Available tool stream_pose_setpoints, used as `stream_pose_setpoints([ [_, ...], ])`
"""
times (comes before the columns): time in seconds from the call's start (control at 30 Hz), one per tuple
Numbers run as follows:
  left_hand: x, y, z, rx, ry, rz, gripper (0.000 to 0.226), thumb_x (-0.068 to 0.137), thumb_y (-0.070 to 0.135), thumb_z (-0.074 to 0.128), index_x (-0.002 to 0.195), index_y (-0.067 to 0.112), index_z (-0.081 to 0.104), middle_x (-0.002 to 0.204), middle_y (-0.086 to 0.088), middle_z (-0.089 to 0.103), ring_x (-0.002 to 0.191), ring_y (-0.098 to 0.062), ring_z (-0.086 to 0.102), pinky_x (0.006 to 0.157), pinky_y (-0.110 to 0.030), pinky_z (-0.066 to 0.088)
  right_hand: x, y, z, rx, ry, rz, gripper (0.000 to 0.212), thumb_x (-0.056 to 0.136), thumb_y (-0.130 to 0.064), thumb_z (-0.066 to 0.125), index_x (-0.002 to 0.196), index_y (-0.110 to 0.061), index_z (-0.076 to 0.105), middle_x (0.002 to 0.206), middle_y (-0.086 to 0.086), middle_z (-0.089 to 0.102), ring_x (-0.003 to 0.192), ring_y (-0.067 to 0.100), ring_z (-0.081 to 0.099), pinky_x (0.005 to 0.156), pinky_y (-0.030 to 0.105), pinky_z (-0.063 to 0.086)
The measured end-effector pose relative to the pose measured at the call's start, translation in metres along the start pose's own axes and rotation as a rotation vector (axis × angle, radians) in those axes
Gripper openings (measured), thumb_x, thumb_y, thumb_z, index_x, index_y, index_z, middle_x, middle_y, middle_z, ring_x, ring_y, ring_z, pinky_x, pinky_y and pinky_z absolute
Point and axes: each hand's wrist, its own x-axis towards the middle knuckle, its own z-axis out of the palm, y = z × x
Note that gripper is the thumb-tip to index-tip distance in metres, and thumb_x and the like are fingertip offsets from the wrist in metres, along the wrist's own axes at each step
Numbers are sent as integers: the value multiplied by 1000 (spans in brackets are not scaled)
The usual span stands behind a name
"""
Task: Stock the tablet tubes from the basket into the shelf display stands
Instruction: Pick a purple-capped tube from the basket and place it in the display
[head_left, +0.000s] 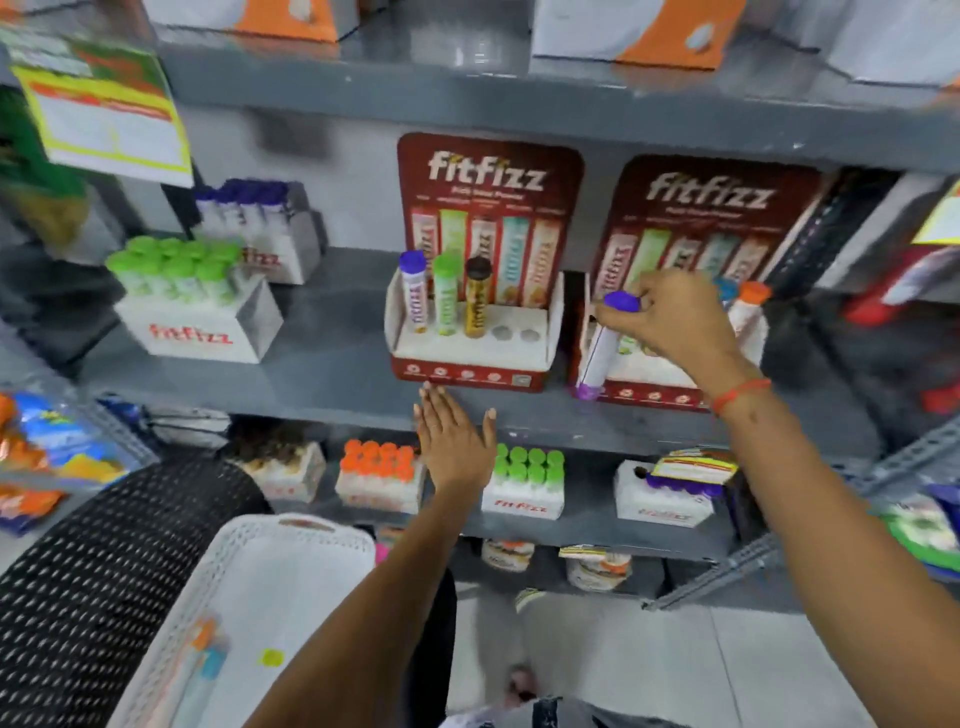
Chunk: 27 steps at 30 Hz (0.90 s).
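Note:
My right hand (670, 322) grips the purple cap of a white tablet tube (602, 348), held tilted at the left front of the right red display stand (649, 387). That stand holds tubes with blue and orange caps (748, 306), partly hidden by my hand. The left display stand (467, 364) carries three upright tubes, purple, green and brown capped (447, 296), beside two empty holes. My left hand (452, 441) is flat and open just below the left stand's front edge. The white mesh basket (291, 535) at lower left holds a few tubes (200, 670).
White cartons of green-capped (176, 270) and purple-capped tubes stand at the left of the grey shelf (322, 364). The shelf below holds more cartons with orange, green and purple caps. A black mesh chair back (104, 561) is at lower left. Hanging packets flank both sides.

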Motion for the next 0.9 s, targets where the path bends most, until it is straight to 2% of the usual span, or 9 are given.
stream_pose_setpoints([
  [0.07, -3, -11, 4, 15, -3, -19, 83, 95, 56, 24, 144, -8, 5, 155, -27, 8, 145, -34, 6, 119, -42, -2, 18, 0, -5, -53, 0, 8, 52, 73, -41, 73, 44, -13, 40, 42, 9, 40, 54, 27, 45, 54, 32, 32],
  [0.17, -2, -20, 4, 37, 1, 22, 86, 94, 59, 22, 145, -7, 5, 155, -27, 9, 145, -34, 8, 119, -43, 0, 43, 0, -13, -144, -53, 29, 50, 76, -38, 70, 47, -9, 42, 45, 13, 38, 53, 26, 43, 51, 29, 26],
  [0.23, -3, -20, 2, 37, 10, 62, 87, 92, 62, 20, 145, -7, 9, 154, -27, 12, 144, -36, 12, 119, -42, 1, 55, 4, -16, -149, -112, 75, 49, 78, -39, 68, 47, -9, 44, 42, 11, 39, 53, 26, 45, 51, 27, 28],
  [0.33, -2, -28, -3, 70, 28, 121, 88, 89, 63, 13, 144, -6, 17, 151, -28, 22, 142, -37, 20, 117, -41, 1, 67, 0, -16, -124, -269, 141, 38, 83, -39, 62, 75, -2, 65, 65, 19, 66, 59, 25, 57, 58, 24, 40],
  [0.43, -2, -40, -5, 130, 35, 182, 88, 89, 64, 1, 146, -1, 21, 152, -23, 26, 143, -35, 20, 116, -40, 1, 73, -6, -14, -76, -442, 191, 35, 87, -27, 57, 112, -2, 60, 77, 13, 67, 56, 22, 60, 59, 28, 50],
  [0.53, -2, -45, -4, 127, 23, 206, 91, 87, 65, -8, 147, 2, 19, 154, -21, 24, 144, -34, 17, 116, -39, 2, 75, -11, -14, -113, -570, 202, 17, 90, -16, 53, 105, -11, 57, 90, 8, 61, 56, 18, 60, 50, 25, 50],
  [0.67, -2, -45, -4, 115, 9, 202, 90, 86, 65, -10, 148, 4, 15, 155, -19, 20, 144, -33, 15, 116, -39, 2, 76, -14, -9, -161, -570, 192, 25, 89, -5, 53, 112, -9, 60, 110, 11, 61, 78, 23, 67, 49, 21, 46],
  [0.77, -2, -46, -5, 111, 4, 206, 88, 88, 65, -8, 147, 4, 17, 154, -20, 21, 144, -33, 16, 116, -40, 3, 76, -13, -5, -140, -532, 179, 21, 89, -11, 57, 107, -6, 65, 114, 12, 66, 90, 26, 69, 68, 27, 54],
  [0.9, -2, -47, -4, 119, -4, 206, 88, 87, 65, -9, 148, 5, 13, 156, -18, 18, 145, -31, 12, 116, -38, 0, 76, -7, 0, -114, -400, 133, 21, 89, -11, 58, 106, -7, 68, 121, 13, 66, 108, 30, 61, 92, 33, 48],
])
